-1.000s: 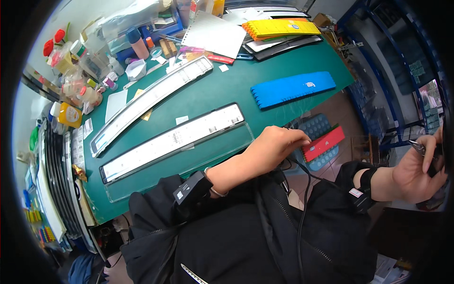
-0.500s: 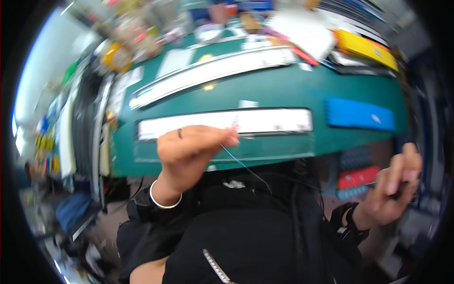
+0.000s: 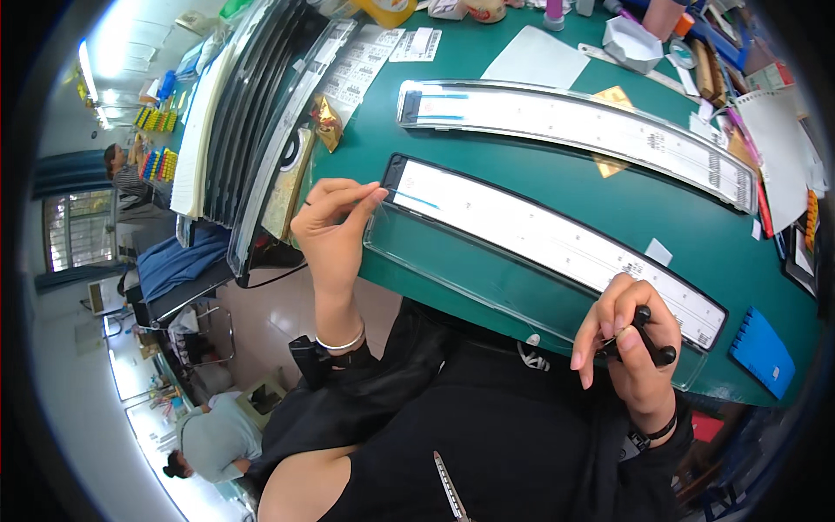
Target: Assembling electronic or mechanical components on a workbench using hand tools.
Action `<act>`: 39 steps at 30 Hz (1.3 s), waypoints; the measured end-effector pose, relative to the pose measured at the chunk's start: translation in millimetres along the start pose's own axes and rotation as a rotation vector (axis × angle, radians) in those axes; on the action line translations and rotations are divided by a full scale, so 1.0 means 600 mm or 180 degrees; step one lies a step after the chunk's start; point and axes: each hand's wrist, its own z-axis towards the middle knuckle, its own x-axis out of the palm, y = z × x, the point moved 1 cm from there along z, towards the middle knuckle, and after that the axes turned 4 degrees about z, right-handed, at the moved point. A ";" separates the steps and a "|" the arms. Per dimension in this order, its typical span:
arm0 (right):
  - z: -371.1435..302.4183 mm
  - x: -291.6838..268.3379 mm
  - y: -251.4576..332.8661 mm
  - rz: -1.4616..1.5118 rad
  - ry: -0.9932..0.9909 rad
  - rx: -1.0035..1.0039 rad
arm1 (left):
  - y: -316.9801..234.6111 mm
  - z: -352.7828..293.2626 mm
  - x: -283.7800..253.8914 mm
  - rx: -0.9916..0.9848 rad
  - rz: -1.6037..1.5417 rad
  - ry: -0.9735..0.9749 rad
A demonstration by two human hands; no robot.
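A long, shallow black-rimmed case with a white card inside lies slantwise on the green table. Its clear lid is folded out toward me. At the case's left end my left hand pinches thumb and forefinger together on a thin blue strand, which stretches over the white card. Over the right part of the case, my right hand curls around a small tool with black handles; its working end is hidden by my fingers.
A second long clear case with blue strands inside lies farther back. Stacked black cases stand at left beside a gold wrapper. A blue notebook is at right. Another person is at lower left.
The view has swung left. My left hand has moved to the case's left end with the strand, which hung loose before. My right hand has come in from the far right over the case.
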 end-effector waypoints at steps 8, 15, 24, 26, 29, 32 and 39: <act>0.006 0.000 -0.008 0.0065 -0.0429 0.0047 | -0.010 0.001 0.015 -0.0634 -0.0660 -0.0032; 0.000 -0.001 -0.013 -0.0100 -0.0575 0.0072 | -0.018 -0.002 0.019 -0.0264 -0.0182 0.0017; -0.002 0.000 -0.013 -0.0130 -0.0610 0.0121 | -0.011 -0.003 0.011 0.0126 0.0308 0.0086; -0.002 -0.001 -0.014 -0.0124 -0.0601 0.0104 | -0.010 -0.003 0.011 0.0103 0.0240 0.0044; 0.000 -0.002 -0.015 -0.0122 -0.0605 0.0105 | -0.010 -0.006 0.014 -0.0184 0.0149 0.0022; -0.001 -0.002 -0.014 -0.0117 -0.0619 0.0117 | -0.024 -0.003 0.023 -0.0318 -0.0142 -0.0243; 0.000 -0.002 -0.015 -0.0140 -0.0601 0.0111 | -0.027 -0.003 0.020 -0.0237 0.0095 -0.0064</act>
